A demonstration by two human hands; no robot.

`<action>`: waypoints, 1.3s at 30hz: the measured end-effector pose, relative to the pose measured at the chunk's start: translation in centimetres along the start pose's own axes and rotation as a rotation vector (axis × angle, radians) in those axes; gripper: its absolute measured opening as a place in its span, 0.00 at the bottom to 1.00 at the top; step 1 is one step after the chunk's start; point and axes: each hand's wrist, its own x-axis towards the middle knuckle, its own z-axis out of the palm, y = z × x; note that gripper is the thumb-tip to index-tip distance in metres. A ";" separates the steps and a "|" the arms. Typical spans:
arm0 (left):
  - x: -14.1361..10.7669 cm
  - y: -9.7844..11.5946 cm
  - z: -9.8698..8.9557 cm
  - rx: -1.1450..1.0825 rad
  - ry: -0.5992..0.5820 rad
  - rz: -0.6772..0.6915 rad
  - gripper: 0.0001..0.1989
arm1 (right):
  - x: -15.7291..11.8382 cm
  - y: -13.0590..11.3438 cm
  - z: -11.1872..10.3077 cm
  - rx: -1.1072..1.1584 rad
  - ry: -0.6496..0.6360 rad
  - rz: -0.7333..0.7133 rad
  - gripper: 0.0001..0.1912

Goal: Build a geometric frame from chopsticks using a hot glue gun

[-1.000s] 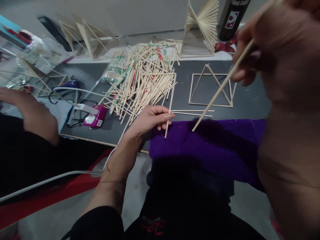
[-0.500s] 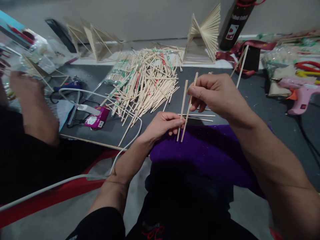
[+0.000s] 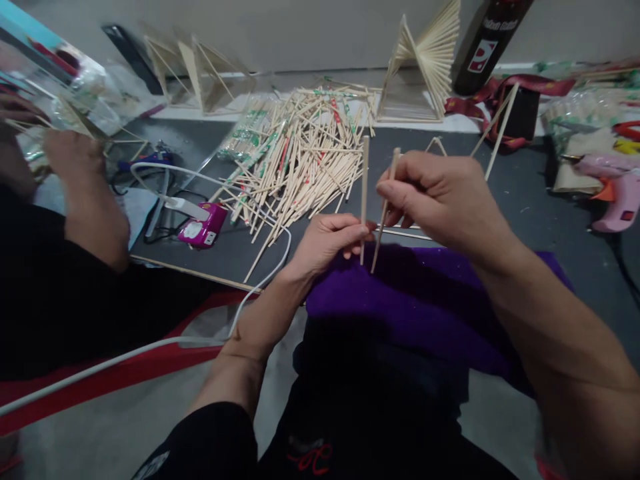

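Note:
My left hand (image 3: 334,241) pinches a thin wooden chopstick (image 3: 365,183) between thumb and fingers, holding it nearly upright. A second chopstick (image 3: 379,248) is in my right hand (image 3: 419,190), gripped near its upper end and leaning slightly. The two sticks stand side by side with a narrow gap, above a purple cloth (image 3: 425,287) at the table's front edge. Beyond my hands lies a large loose pile of chopsticks (image 3: 320,157), some in paper sleeves. A few more sticks lie on the grey table, partly hidden behind my right hand.
A fan-shaped stick structure (image 3: 420,73) stands at the back by a dark bottle (image 3: 493,47). A pink glue gun (image 3: 617,190) lies right. A magenta power adapter (image 3: 203,227) with a white cable (image 3: 150,347) is left, near another person's arm (image 3: 93,193).
The left chopstick has become more upright, and the right one tilts more. Both hands stay pinched on their sticks. The view has shifted slightly.

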 end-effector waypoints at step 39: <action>-1.4 -0.5 -5.1 0.486 0.236 0.062 0.12 | 0.3 4.4 5.9 -1.033 -0.718 -0.051 0.23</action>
